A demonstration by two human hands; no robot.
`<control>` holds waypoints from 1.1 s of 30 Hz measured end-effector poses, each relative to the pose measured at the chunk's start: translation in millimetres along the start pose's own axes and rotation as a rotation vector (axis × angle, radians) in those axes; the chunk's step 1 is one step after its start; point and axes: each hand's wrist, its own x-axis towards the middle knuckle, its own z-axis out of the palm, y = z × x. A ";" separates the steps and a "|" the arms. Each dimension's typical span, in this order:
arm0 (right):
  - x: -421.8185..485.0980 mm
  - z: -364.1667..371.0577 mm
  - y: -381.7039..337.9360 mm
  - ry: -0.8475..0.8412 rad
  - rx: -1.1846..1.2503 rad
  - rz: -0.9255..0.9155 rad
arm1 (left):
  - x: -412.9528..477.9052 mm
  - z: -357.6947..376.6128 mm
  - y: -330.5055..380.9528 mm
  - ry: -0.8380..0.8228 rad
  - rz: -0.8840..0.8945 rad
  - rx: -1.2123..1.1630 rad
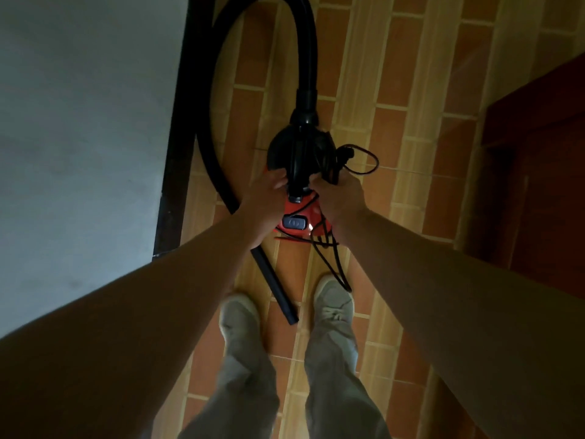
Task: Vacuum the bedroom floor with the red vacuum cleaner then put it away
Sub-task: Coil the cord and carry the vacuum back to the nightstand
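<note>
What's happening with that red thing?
A person stands over the red vacuum cleaner, gripping its black top with the left hand and the right hand. The black hose loops up beside the wall, and its tube end lies between the shoes. The power cord hangs in loose loops by the right hand.

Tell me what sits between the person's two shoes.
Head view: the end of the black tube lies between the left shoe and the right shoe, touching neither; around it there is only bare tiled floor.
</note>
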 end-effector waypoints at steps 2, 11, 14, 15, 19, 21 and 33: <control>5.6 7.9 -0.8 0.029 -0.026 -0.006 | 3.4 -1.9 0.2 -0.003 -0.034 -0.062; 23.6 38.4 -3.5 0.077 -0.095 -0.004 | 20.2 -16.4 -10.0 -0.097 -0.026 -0.034; 28.1 45.1 -1.5 0.075 -0.097 -0.003 | 21.2 -20.2 -11.5 -0.136 -0.013 -0.036; 28.7 47.6 -0.3 0.080 -0.110 -0.011 | 21.9 -22.3 -12.1 -0.141 -0.015 -0.042; 26.0 53.8 2.4 0.107 -0.122 -0.038 | 20.5 -27.6 -14.6 -0.155 -0.023 -0.088; 25.1 55.9 2.9 0.116 -0.125 -0.048 | 20.3 -28.0 -17.1 -0.158 -0.029 -0.130; 33.3 69.9 -10.9 0.173 -0.210 0.057 | 31.6 -35.5 -34.7 -0.184 0.016 -0.148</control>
